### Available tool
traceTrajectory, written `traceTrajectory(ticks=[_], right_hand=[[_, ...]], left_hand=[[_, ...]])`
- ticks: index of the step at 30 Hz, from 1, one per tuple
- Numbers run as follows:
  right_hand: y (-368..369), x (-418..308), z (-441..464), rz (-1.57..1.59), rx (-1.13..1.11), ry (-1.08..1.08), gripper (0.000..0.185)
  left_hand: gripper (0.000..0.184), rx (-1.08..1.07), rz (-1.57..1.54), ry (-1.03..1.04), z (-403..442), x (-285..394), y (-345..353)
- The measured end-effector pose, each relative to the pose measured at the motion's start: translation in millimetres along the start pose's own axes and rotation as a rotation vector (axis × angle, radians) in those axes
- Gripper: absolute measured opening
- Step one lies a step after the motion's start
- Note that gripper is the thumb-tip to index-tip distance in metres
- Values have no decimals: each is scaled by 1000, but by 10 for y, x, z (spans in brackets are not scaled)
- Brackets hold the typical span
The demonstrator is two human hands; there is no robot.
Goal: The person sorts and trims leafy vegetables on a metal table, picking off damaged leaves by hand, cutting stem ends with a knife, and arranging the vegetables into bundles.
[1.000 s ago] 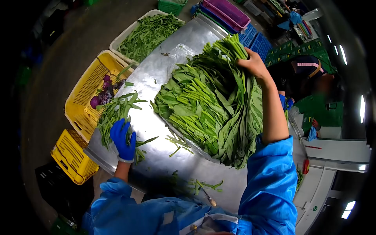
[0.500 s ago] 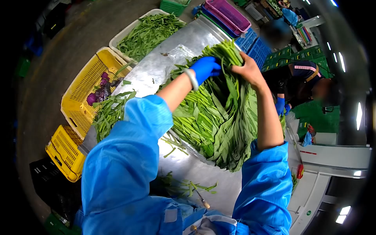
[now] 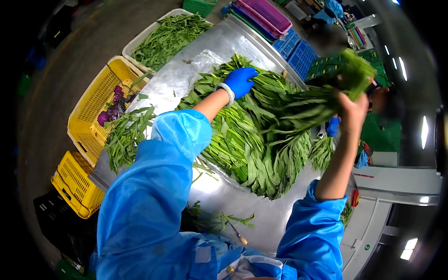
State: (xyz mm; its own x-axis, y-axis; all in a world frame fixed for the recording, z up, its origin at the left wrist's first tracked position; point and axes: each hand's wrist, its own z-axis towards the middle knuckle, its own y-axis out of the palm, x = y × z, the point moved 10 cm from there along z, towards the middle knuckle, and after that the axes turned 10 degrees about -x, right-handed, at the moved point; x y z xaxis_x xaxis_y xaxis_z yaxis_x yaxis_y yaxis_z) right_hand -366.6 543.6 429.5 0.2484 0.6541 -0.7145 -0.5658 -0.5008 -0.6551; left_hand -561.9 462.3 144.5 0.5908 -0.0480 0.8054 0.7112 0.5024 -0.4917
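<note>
My right hand (image 3: 353, 109), bare, is closed round the stems of a bunch of leafy greens (image 3: 303, 109) raised at the right, its stem ends blurred. Its leaves trail left over the big pile of greens (image 3: 228, 140) on the metal table (image 3: 233, 39). My left hand (image 3: 240, 82), in a blue glove, rests on the upper part of the pile; its fingertips are partly hidden among leaves, so its grip is unclear. Loose greens (image 3: 126, 140) lie at the table's left edge. A knife (image 3: 241, 237) with a light handle lies near my body beside cut stems.
A yellow crate (image 3: 86, 119) with purple vegetables stands left, another yellow crate (image 3: 79, 184) below it. A white tub (image 3: 135, 44) of greens is at the upper left. Purple (image 3: 266, 16) and blue crates (image 3: 302, 58) stand beyond the table. A co-worker's gloved hand (image 3: 332, 126) is at the right.
My left hand has come from the loose greens at the left onto the pile. My right hand has swung the held bunch to the right, away from the pile's top.
</note>
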Motion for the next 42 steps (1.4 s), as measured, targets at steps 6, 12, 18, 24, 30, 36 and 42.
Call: traceTrajectory(ticks=[6,12,18,24,30,36,42], right_hand=[[-1400,-718,-1065,650,337,-506,52],[-2077,-637,-1821,988,-3,-729,53],[-1414,-230,-2562,922,250,-191,56],[-62,-433,-3210,-146,5,7,92],[243,-232,-4049,94,-231,95,112],[932,54,-4583,564,-674,221,76],[1319,288,-4805,668,-327,299,47]], left_hand=[[39,-52,-9,38,-28,-38,61],[38,184,-288,-189,-213,444,-432],[45,-116,-883,109,-815,2805,-191],[55,-377,-1186,-213,-2170,3781,903],[19,-36,-1369,-391,-2894,3325,1043],[38,-365,-1383,-333,-3117,3591,1204],[61,-217,-948,-333,-3520,3282,1053]])
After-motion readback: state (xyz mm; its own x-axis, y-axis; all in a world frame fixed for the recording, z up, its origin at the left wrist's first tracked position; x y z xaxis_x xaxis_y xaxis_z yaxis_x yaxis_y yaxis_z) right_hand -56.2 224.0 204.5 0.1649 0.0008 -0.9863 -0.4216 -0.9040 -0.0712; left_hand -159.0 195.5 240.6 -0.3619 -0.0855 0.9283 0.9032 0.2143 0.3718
